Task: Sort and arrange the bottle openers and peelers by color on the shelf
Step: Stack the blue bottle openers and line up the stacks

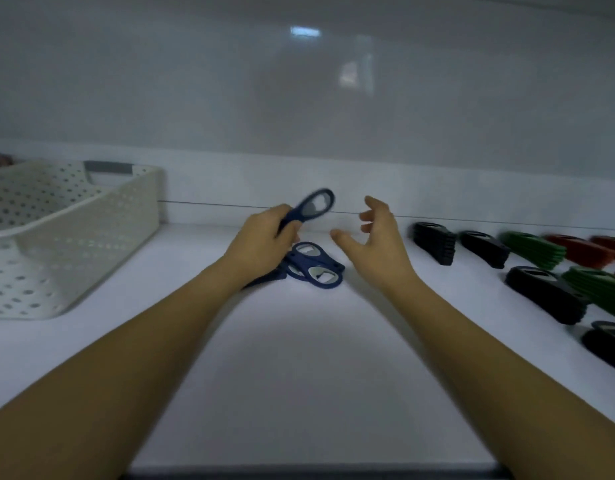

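Step in hand: blue openers are being sorted. Left grip (264, 237) is holding one blue opener (313, 209) by its handle, raised just above the blue pile (316, 268) on the shelf (299, 358). Right grip (375, 242) is hovering empty, fingers spread, just right of the pile. Black (434, 242), green (534, 249) and red (579, 251) rows are standing further right of the pile; the basket (91, 209) is well left. Next move is likely calling for a handover, or for standing the opener on edge in the gap right of the pile.

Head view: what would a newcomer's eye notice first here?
The left hand grips a blue bottle opener raised above a small blue pile mid-shelf, the open right hand beside it. At right stand black stacks, green stacks and red stacks; a white perforated basket sits left.
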A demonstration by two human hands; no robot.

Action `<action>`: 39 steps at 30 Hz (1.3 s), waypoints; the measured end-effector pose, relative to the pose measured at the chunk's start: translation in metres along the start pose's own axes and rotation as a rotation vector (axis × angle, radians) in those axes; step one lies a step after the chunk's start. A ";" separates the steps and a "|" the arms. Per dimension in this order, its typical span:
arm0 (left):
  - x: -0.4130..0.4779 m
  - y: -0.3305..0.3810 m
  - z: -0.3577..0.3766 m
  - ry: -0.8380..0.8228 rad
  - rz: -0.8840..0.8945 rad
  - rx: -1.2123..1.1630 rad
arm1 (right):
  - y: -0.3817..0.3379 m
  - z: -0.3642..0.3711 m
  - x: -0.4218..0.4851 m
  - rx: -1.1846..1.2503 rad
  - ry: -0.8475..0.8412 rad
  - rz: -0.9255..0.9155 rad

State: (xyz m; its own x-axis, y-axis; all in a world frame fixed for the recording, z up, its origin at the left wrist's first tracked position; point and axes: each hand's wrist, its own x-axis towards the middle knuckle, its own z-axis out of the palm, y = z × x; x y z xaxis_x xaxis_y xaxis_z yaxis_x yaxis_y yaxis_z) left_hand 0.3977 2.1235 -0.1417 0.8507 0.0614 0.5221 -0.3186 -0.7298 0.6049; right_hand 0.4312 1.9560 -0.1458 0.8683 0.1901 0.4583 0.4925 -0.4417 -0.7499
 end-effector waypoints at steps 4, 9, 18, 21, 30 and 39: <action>0.001 -0.002 -0.001 0.031 -0.305 -0.334 | 0.003 -0.007 -0.005 -0.470 -0.386 0.110; 0.005 -0.005 -0.001 0.015 -0.350 -0.322 | 0.003 -0.010 -0.002 -0.219 -0.381 0.131; 0.000 0.005 -0.009 -0.219 -0.282 -0.321 | -0.004 -0.013 0.000 0.182 -0.273 -0.119; -0.006 0.006 -0.007 -0.378 -0.171 -0.346 | -0.006 -0.011 -0.001 0.200 -0.149 -0.126; -0.001 -0.002 -0.008 -0.176 -0.369 -0.374 | 0.017 -0.002 -0.002 -0.459 -0.299 0.119; 0.003 -0.002 -0.008 -0.086 -0.543 -0.528 | 0.017 -0.002 0.001 -0.149 -0.041 0.125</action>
State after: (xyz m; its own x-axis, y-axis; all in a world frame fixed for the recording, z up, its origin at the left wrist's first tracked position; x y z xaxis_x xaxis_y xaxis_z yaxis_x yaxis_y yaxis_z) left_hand 0.3977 2.1304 -0.1364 0.9677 0.2497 0.0334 0.0148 -0.1887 0.9819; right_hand 0.4397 1.9468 -0.1569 0.9251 0.1599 0.3443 0.3694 -0.5883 -0.7194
